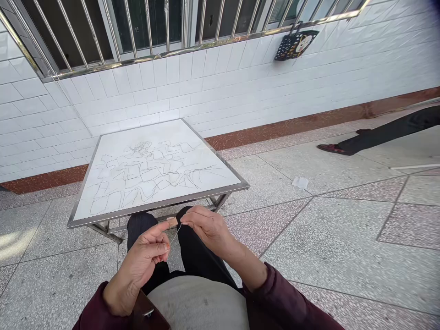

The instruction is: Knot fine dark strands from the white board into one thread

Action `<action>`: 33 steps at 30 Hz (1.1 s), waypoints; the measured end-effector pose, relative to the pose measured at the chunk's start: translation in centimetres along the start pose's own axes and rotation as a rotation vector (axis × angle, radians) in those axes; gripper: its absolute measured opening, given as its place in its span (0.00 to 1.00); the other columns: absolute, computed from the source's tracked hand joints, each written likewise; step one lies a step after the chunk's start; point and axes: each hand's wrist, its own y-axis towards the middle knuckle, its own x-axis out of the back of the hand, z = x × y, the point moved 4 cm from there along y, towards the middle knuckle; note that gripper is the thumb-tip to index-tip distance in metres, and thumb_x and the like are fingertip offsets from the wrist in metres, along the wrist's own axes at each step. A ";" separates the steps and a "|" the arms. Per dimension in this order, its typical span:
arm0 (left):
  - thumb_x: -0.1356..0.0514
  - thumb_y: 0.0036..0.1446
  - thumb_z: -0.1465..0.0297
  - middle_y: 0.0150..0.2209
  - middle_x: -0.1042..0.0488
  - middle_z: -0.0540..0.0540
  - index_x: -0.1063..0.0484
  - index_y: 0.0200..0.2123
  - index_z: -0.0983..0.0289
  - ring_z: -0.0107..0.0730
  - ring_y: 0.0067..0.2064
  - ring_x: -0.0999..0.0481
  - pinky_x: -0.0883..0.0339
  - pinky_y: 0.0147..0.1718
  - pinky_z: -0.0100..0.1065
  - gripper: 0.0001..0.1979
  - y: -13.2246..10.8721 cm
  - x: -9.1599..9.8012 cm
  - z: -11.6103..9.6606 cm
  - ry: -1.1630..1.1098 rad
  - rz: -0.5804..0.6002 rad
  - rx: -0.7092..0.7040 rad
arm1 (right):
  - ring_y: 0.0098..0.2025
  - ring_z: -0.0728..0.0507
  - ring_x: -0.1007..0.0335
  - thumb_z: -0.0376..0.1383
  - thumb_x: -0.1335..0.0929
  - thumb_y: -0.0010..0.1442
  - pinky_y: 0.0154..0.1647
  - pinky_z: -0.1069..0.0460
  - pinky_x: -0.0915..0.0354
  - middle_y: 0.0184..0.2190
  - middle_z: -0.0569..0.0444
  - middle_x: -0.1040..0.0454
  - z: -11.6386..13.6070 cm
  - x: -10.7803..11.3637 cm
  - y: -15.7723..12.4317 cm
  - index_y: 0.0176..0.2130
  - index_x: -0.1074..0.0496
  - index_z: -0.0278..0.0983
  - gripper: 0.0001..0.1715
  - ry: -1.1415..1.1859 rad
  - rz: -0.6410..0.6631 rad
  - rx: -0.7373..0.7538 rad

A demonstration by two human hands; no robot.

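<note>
At lower centre, the right hand (209, 228) pinches a thin strand (176, 234) running to the left hand (146, 257), and left of centre stands a white-topped table (165, 130) bearing wavy lines (147, 172).

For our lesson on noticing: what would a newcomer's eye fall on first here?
Probably the white table by the tiled wall, with its dark squiggly lines. Next, nearer, the left hand and right hand, a thin strand between them. Upper right, a patterned bag hangs by the window bars.
</note>
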 end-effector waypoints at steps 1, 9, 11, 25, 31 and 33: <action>0.34 0.49 0.69 0.23 0.38 0.47 0.26 0.55 0.59 0.21 0.23 0.40 0.55 0.24 0.30 0.27 -0.1 0.2 0.2 -0.003 -0.007 0.001 | 0.34 0.47 0.27 0.30 0.36 0.67 0.33 0.53 0.30 0.32 0.53 0.24 -0.1 -0.1 -0.1 0.39 0.26 0.41 0.10 0.003 0.006 -0.007; 0.38 0.57 0.64 0.26 0.34 0.48 0.32 0.60 0.59 0.27 0.28 0.34 0.43 0.30 0.31 0.27 -0.4 3.3 -1.4 0.330 -0.113 -0.100 | 0.36 0.46 0.26 0.31 0.36 0.67 0.35 0.52 0.30 0.33 0.52 0.24 -1.0 -0.4 0.0 0.39 0.27 0.40 0.08 -0.040 0.025 -0.121; 0.41 0.60 0.62 0.29 0.31 0.50 0.35 0.61 0.59 0.31 0.32 0.32 0.40 0.34 0.33 0.26 -0.3 3.4 -2.8 0.494 -0.181 -0.183 | 0.35 0.46 0.26 0.31 0.36 0.67 0.34 0.52 0.30 0.32 0.53 0.24 -1.0 -0.5 0.1 0.38 0.27 0.40 0.08 -0.052 0.035 -0.139; 0.35 0.55 0.67 0.28 0.28 0.50 0.36 0.61 0.64 0.26 0.29 0.32 0.36 0.33 0.31 0.31 4.4 -0.3 -3.2 0.324 0.094 -0.099 | 0.31 0.47 0.32 0.27 0.37 0.64 0.31 0.53 0.35 0.30 0.55 0.28 0.4 -2.0 -0.1 0.37 0.30 0.39 0.09 -0.040 0.073 -0.146; 0.35 0.55 0.68 0.28 0.27 0.49 0.39 0.64 0.63 0.24 0.25 0.31 0.36 0.28 0.30 0.34 3.9 -0.1 -3.1 0.280 0.104 -0.086 | 0.29 0.48 0.35 0.27 0.36 0.63 0.29 0.53 0.38 0.28 0.56 0.30 0.4 -2.4 -0.2 0.33 0.32 0.39 0.09 -0.048 0.065 -0.133; 0.35 0.55 0.68 0.28 0.27 0.49 0.39 0.63 0.63 0.24 0.24 0.31 0.35 0.27 0.30 0.33 4.0 0.0 -3.0 0.262 0.105 -0.095 | 0.29 0.48 0.36 0.27 0.36 0.64 0.28 0.53 0.38 0.27 0.56 0.30 0.6 -2.3 -0.1 0.33 0.32 0.39 0.10 -0.042 0.061 -0.105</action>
